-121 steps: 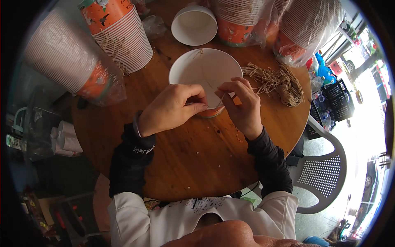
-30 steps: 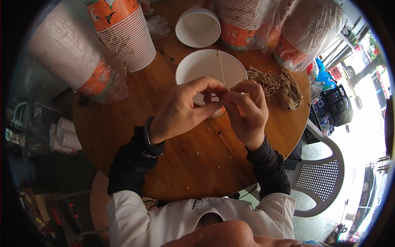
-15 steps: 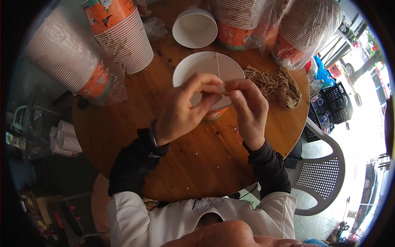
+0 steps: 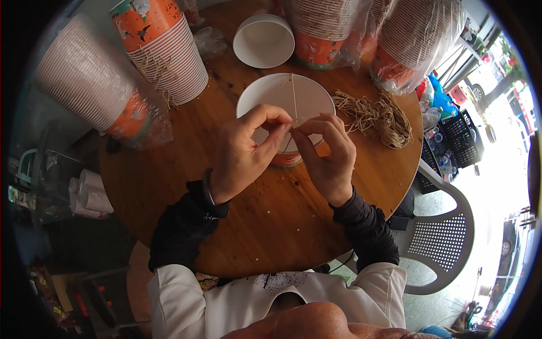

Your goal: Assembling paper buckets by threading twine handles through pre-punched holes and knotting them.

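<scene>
An orange paper bucket with a white inside (image 4: 254,96) stands in front of me on the round wooden table (image 4: 254,226). A thin tan string (image 4: 294,99) runs from its far rim across the opening toward my fingers. Over the near half of the bucket, my left hand (image 4: 243,155) pinches the string between thumb and forefinger. Close beside it, the fingertips of my right hand (image 4: 328,161) pinch the string too. Both hands hide part of the bucket, and the exact shape of the string at the fingertips is too small to make out.
Right of the bucket lies a bundle of tan strings (image 4: 381,116). Behind stands another white-lined bucket (image 4: 263,42). Stacked buckets (image 4: 169,62) with strings hanging on them rise at left, near plastic-wrapped stacks (image 4: 84,73). More wrapped stacks (image 4: 415,42) stand at right, above a grey chair (image 4: 440,237).
My right hand has moved left and slightly lower, its fingers now pointing inward at the left fingertips. The string shows as a longer line down across the opening.
</scene>
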### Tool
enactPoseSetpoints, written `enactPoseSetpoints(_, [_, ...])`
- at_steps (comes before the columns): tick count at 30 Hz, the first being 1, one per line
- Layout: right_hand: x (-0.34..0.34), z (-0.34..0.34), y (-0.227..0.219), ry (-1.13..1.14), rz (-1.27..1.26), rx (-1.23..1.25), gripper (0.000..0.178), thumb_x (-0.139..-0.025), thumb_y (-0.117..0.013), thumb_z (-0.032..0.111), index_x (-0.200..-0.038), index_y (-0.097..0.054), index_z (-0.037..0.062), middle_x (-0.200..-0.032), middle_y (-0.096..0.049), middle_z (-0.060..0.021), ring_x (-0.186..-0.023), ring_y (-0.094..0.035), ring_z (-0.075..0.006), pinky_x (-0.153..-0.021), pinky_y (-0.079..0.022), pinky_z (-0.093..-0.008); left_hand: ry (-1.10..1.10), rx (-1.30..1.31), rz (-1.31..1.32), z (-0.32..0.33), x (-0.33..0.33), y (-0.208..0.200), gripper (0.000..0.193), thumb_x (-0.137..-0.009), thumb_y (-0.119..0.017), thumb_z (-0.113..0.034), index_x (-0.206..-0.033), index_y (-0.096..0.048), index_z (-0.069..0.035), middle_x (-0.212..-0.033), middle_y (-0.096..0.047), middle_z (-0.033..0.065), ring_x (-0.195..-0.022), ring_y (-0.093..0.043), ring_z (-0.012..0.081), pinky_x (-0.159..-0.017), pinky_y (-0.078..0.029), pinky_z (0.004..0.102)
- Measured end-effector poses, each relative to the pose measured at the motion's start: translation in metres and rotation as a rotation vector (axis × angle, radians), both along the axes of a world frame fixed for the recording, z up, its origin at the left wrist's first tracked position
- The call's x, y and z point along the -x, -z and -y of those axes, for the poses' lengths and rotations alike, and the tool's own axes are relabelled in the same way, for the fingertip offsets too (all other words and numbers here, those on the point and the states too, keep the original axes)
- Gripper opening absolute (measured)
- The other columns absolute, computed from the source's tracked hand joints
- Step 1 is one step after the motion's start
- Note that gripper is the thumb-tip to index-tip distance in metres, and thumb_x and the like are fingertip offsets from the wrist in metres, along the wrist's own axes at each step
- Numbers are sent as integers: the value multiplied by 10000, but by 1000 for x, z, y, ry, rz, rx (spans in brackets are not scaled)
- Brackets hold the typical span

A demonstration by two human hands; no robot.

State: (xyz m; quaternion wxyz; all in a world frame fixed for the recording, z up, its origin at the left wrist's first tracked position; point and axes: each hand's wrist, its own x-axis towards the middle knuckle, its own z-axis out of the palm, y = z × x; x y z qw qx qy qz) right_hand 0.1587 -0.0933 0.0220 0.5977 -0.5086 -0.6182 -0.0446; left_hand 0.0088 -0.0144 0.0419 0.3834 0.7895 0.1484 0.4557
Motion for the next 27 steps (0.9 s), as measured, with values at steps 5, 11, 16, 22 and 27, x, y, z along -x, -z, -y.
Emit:
enactPoseSetpoints(5, [-3,0,0,42,120,-61,200,-738,-747,-9,-890,-640,62,-860,-627,-60,-848,-589,-274,-826,-462,-379,-144,-355,-42,4,-1,-4,181,-819,-672,63,-979,-642,-16,-908,-676,73,-811,-679,172,-659,-534,281])
enactPoseSetpoints(11, [-3,0,-2,47,130,-64,203,-737,-735,-19,-900,-636,52,-878,-623,-68,-864,-581,-279,-808,-457,-385,-62,-139,-137,4,3,-9,157,-841,-662,18,-994,-635,-11,-888,-644,64,-815,-661,166,-666,-516,266])
enactPoseSetpoints(16, [-1,-1,-2,5,98,-84,199,-759,-698,-47,-921,-631,48,-886,-623,-74,-863,-577,-284,-784,-458,-384,173,225,-146,-6,7,-7,135,-933,-607,-96,-1020,-632,4,-879,-628,18,-808,-613,107,-721,-499,231])
enactPoseSetpoints(22, [-2,0,0,-69,83,-34,205,-791,-661,-66,-960,-616,41,-928,-643,-90,-904,-604,-314,-869,-475,-402,408,682,-147,-7,14,-17,200,-972,-572,-159,-1046,-620,21,-911,-619,21,-812,-574,90,-761,-490,238])
enactPoseSetpoints(27, [3,3,-1,-97,-13,-53,243,-770,-685,-67,-976,-615,40,-940,-654,-98,-905,-620,-324,-931,-468,-406,533,913,-19,-13,15,-12,216,-967,-574,-176,-1047,-609,21,-921,-626,39,-822,-583,120,-809,-468,265])
